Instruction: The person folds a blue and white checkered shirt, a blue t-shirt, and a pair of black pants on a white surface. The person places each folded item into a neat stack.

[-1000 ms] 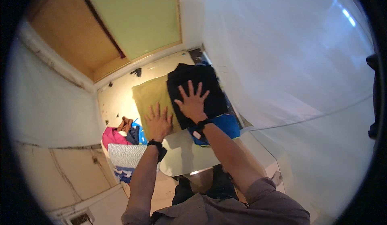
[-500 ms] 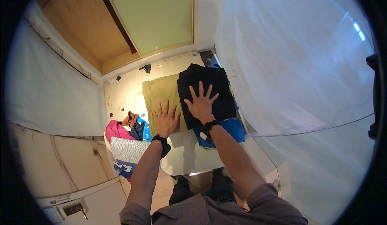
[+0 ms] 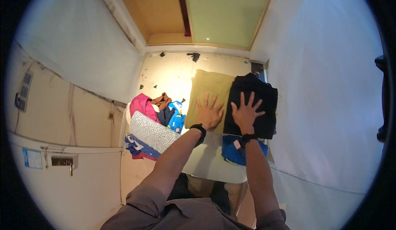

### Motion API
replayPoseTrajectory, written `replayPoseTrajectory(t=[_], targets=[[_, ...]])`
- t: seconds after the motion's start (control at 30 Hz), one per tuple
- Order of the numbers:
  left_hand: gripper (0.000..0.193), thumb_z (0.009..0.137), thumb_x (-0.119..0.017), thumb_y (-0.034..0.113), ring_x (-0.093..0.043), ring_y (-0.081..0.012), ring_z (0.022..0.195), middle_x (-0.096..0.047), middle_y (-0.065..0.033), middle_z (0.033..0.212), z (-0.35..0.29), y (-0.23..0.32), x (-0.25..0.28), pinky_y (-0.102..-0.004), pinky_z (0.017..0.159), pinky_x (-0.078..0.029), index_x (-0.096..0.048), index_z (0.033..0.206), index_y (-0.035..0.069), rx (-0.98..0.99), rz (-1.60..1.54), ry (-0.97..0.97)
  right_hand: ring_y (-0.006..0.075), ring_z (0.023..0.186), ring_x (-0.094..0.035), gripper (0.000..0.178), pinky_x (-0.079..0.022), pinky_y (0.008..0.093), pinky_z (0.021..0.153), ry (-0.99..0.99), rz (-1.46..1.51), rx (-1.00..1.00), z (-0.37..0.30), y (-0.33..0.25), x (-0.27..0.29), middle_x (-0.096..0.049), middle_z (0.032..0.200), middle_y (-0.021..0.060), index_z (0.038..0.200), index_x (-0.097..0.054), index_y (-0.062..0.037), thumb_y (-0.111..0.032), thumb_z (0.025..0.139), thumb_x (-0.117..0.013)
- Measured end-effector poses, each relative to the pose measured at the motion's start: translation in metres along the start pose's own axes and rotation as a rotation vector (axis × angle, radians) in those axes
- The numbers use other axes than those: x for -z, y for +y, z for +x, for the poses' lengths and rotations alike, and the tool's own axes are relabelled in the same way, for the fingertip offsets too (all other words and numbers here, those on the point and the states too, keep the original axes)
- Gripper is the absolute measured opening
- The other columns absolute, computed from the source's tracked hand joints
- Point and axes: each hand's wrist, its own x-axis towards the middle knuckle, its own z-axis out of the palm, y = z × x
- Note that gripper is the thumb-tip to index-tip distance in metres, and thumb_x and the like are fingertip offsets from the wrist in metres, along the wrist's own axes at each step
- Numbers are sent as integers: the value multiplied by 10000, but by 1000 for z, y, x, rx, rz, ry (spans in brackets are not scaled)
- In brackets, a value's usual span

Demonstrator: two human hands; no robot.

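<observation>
Two folded cloths lie side by side on a pale, smooth tabletop (image 3: 212, 164): a mustard-yellow cloth (image 3: 212, 85) on the left and a black cloth (image 3: 255, 92) on the right. My left hand (image 3: 209, 113) rests with spread fingers on the lower right part of the yellow one. Flat on the black cloth, also with fingers apart, lies my right hand (image 3: 247, 113). Below the black cloth's near edge a blue fabric item (image 3: 232, 152) sticks out, under my right wrist. Most of it is hidden.
To the left is a heap of clothes with a magenta garment (image 3: 142, 106), a brown one (image 3: 163, 100) and a blue one (image 3: 177, 118). A silvery textured sheet (image 3: 152, 131) lies in front. Beyond stands a cabinet with a green panel (image 3: 227, 15); a door handle (image 3: 71, 168) is far left.
The whole view has swung to the left, so the table and cloths appear further right. Both hands stay spread on the same cloths.
</observation>
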Motion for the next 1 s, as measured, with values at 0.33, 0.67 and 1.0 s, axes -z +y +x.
replayPoseTrajectory(t=[0.33,0.67,1.0], targets=[[456,1015,-440,437,-121,-412,1535,-252,-85,1658,-8,-4,5,-751,1141,-123,-579,1419,275,39,-67,-28,587,1458,-123,659,-194,892,964,41,-58,21,-7,-9,1,-133,1670,138,1539,-395,-297,-579,959,-536],[479,1025,-401,449,-120,-410,1537,-265,-77,1658,-10,0,8,-738,1151,-108,-558,1443,274,64,-89,-60,593,1444,-167,630,-245,882,945,94,-132,26,-8,-6,-7,-181,1658,145,1528,-415,-295,-602,981,-476],[370,918,-629,293,-365,-424,1412,-462,-202,1480,-47,24,44,-676,1088,-287,-669,1235,107,20,-240,275,543,1454,-228,680,-275,829,998,40,-116,5,-1,17,1,-217,1652,149,1551,-367,-341,-686,969,-436]])
